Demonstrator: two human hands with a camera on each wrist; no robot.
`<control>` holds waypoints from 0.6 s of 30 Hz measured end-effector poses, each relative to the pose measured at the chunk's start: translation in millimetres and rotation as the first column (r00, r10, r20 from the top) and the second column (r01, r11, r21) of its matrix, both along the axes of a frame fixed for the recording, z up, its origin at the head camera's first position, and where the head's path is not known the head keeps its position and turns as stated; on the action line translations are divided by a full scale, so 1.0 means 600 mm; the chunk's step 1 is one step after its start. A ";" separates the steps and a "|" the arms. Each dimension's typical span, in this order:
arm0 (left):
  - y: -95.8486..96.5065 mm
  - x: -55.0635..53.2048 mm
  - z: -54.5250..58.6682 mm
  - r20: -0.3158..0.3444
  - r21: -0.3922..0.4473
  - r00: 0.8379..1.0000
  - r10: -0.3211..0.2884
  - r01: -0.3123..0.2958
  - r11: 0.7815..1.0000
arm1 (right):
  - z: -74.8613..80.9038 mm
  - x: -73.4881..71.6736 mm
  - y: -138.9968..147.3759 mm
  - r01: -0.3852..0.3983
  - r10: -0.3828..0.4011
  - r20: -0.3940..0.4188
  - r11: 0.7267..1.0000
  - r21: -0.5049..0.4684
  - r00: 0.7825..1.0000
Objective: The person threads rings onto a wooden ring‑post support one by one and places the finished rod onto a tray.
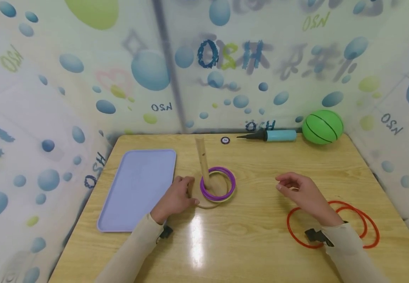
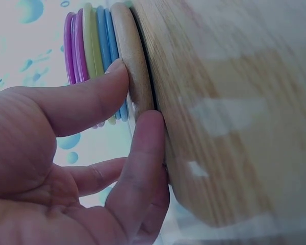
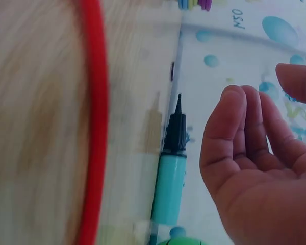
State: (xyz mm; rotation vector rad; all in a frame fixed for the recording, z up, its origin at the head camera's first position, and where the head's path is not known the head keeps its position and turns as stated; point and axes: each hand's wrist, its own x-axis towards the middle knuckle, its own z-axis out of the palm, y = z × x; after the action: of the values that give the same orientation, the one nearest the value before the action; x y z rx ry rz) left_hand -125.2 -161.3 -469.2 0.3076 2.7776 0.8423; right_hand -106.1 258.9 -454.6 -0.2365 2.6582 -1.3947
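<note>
My left hand point(image 1: 180, 197) is at the left edge of a round wooden base point(image 2: 135, 66). In the left wrist view the thumb lies on the base's upper rim and a fingertip is at its lower edge, pinching it. From the base rises a wooden peg point(image 1: 202, 161). Stacked rings circle the peg: purple rings point(image 2: 74, 48) on top, yellow rings point(image 2: 93, 46) in the middle, blue rings point(image 2: 106, 35) lowest. My right hand point(image 1: 301, 194) hovers over the table's right side with fingers loosely bent, holding nothing. Red rings point(image 1: 370, 224) lie beneath that wrist.
A lilac tray point(image 1: 138, 188) lies on the wooden table point(image 1: 250, 251), left of the base. Along the back are a small dark-rimmed disc point(image 1: 225, 140), a blue hand pump point(image 1: 281, 135) and a green ball point(image 1: 322, 127). Patterned walls border the back and sides.
</note>
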 end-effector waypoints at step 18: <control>0.000 0.000 0.001 0.002 0.008 1.000 0.014 -0.014 1.000 | -0.023 0.031 0.107 -0.096 0.081 0.073 0.965 0.243 0.994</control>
State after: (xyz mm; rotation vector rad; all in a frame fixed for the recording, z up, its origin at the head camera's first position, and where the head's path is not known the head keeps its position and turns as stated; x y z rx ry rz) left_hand -125.0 -161.3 -468.8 0.2894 2.7788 0.8568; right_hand -87.7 322.9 -468.3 -0.2760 2.6983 -1.0155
